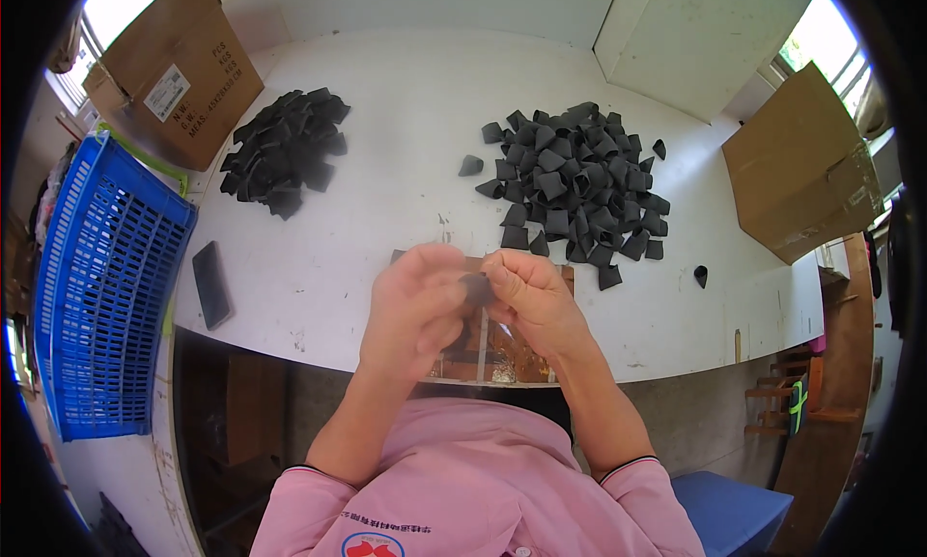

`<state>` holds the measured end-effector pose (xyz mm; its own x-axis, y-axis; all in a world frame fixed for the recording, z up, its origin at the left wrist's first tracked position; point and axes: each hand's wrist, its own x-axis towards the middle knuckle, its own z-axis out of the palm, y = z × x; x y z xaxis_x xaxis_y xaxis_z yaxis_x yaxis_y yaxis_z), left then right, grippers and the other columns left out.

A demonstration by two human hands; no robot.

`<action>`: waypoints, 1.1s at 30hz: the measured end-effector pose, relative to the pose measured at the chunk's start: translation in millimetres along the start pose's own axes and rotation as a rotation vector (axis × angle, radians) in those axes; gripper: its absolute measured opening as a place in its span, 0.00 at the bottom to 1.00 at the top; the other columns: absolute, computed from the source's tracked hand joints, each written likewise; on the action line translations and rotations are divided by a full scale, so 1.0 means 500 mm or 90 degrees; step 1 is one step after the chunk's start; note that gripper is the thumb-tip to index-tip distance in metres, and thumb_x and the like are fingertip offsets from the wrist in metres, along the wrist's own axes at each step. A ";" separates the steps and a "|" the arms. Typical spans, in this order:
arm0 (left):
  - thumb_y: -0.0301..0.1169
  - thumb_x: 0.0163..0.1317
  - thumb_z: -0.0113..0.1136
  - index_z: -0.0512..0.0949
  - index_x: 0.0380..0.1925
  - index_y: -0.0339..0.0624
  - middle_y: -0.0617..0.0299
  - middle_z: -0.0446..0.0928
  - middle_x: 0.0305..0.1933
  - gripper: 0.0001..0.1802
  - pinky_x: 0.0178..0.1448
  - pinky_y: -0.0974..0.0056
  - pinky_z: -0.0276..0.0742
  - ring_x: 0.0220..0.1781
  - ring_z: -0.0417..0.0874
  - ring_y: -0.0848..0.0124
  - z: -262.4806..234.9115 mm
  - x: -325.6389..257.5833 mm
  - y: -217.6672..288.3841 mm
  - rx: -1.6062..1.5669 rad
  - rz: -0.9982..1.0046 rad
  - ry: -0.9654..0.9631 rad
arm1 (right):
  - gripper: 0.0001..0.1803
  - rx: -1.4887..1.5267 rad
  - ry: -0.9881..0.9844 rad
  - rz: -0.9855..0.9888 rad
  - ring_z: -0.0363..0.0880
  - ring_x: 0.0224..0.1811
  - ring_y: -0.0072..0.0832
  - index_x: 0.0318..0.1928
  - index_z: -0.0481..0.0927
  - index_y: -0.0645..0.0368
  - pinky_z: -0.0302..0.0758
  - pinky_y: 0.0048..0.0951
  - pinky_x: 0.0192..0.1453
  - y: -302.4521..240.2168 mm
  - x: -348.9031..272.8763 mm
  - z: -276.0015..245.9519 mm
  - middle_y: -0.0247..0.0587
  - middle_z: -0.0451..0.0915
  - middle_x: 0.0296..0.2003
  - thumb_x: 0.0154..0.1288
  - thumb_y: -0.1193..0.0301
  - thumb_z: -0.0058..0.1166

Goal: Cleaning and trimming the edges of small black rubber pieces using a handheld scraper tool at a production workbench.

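Pinching small black piece (475, 287) between left hand (417, 306) and right hand (531, 301), both clamped; risking dropping it if fingers slacken.

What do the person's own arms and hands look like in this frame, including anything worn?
Both hands, the left hand and the right hand, are bare: no gloves, and no rings or watch that I can make out. The forearms are uncovered. A pink short-sleeved shirt has dark piping at each sleeve cuff.

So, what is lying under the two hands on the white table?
Under the left hand and right hand lies a brown board. The hands cover its middle.
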<state>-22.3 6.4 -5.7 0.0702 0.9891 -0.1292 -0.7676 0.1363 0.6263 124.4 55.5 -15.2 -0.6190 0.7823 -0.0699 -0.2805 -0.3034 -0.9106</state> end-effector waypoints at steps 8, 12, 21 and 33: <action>0.18 0.56 0.44 0.67 0.43 0.31 0.56 0.75 0.28 0.13 0.13 0.78 0.54 0.07 0.59 0.83 -0.028 0.008 -0.018 -0.406 -0.138 -0.131 | 0.15 0.016 -0.003 -0.005 0.54 0.17 0.08 0.24 0.70 0.56 0.52 0.13 0.18 0.000 0.007 0.001 0.21 0.62 0.16 0.65 0.62 0.44; 0.15 0.53 0.51 0.67 0.44 0.31 0.56 0.76 0.33 0.16 0.23 0.80 0.64 0.23 0.73 0.81 0.014 -0.007 -0.031 0.329 0.258 0.131 | 0.13 -0.059 0.030 -0.046 0.57 0.18 0.11 0.25 0.70 0.58 0.56 0.15 0.21 0.005 0.012 -0.005 0.23 0.64 0.18 0.65 0.66 0.46; 0.16 0.43 0.56 0.77 0.29 0.37 0.60 0.76 0.30 0.11 0.37 0.72 0.70 0.31 0.75 0.70 0.039 0.016 0.008 0.688 0.450 -0.084 | 0.19 -0.599 0.249 -0.507 0.73 0.24 0.26 0.39 0.75 0.60 0.70 0.23 0.25 -0.013 -0.034 0.020 0.37 0.72 0.28 0.50 0.61 0.59; 0.28 0.61 0.50 0.69 0.25 0.38 0.60 0.71 0.30 0.07 0.45 0.68 0.65 0.37 0.70 0.71 0.040 0.011 -0.039 0.231 0.382 0.115 | 0.13 -0.808 0.272 -0.612 0.73 0.20 0.32 0.34 0.76 0.66 0.71 0.26 0.23 -0.015 -0.027 0.050 0.39 0.74 0.24 0.43 0.80 0.58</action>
<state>5.6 10.2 -3.2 -0.4277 0.8787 0.2119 -0.3783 -0.3869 0.8409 116.3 33.7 2.7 -0.2890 0.5576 0.7782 0.4578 0.7944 -0.3992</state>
